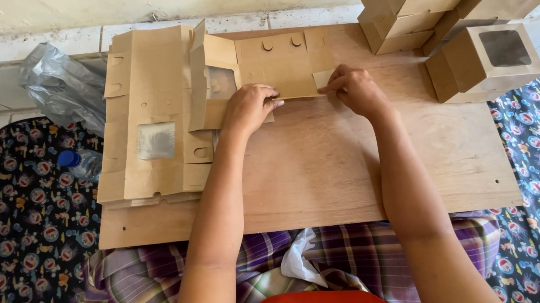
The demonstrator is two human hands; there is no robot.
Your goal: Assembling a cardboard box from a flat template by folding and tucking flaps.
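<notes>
A flat brown cardboard box blank (277,64) lies at the far middle of a plywood board (325,166). My left hand (248,107) presses on its near edge with curled fingers. My right hand (357,89) pinches a small flap at the blank's right near corner. One side panel with a clear window stands folded up at the blank's left.
A stack of flat box blanks (149,117) with windows lies on the board's left. Several folded window boxes (469,10) are piled at the back right. A grey plastic bag (62,86) and a blue-capped bottle (81,163) sit left. A patterned mat (19,244) surrounds the board.
</notes>
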